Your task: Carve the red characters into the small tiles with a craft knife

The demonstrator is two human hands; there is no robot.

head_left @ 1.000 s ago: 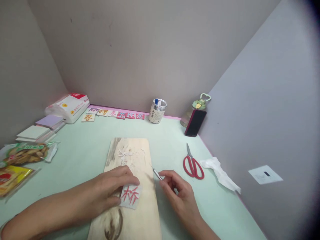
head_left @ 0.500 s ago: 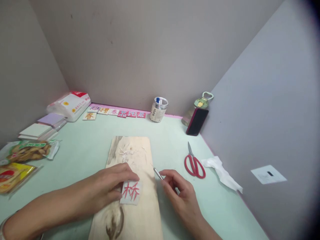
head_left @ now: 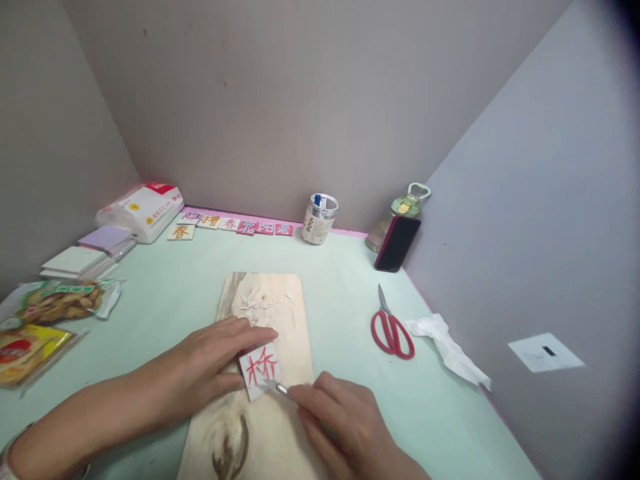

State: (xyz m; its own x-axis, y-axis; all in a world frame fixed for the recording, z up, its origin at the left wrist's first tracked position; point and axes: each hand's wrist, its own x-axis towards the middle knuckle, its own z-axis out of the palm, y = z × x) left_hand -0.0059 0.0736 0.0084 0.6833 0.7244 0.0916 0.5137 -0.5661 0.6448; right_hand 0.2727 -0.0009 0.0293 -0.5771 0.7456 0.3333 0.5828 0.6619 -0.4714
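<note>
A small white tile with a red character point(head_left: 259, 367) lies on a pale wooden board point(head_left: 280, 313). My left hand point(head_left: 213, 363) rests flat on the board and pins the tile's left side with its fingers. My right hand point(head_left: 340, 420) grips a thin metal craft knife point(head_left: 275, 386), and the blade tip touches the tile's lower edge. Pale shavings point(head_left: 255, 303) lie on the far part of the board.
Red-handled scissors point(head_left: 393, 330) and a crumpled tissue point(head_left: 445, 343) lie to the right. A phone point(head_left: 397, 243) leans on a bottle point(head_left: 405, 207) by the wall, beside a jar point(head_left: 319, 219). A row of character tiles point(head_left: 235, 225), a tissue pack point(head_left: 143, 208), stacked blocks point(head_left: 80, 260) and snack bags point(head_left: 60, 303) sit left.
My right hand has swung the knife from beside the board down and left onto the tile's lower edge. The left hand has turned the tile slightly.
</note>
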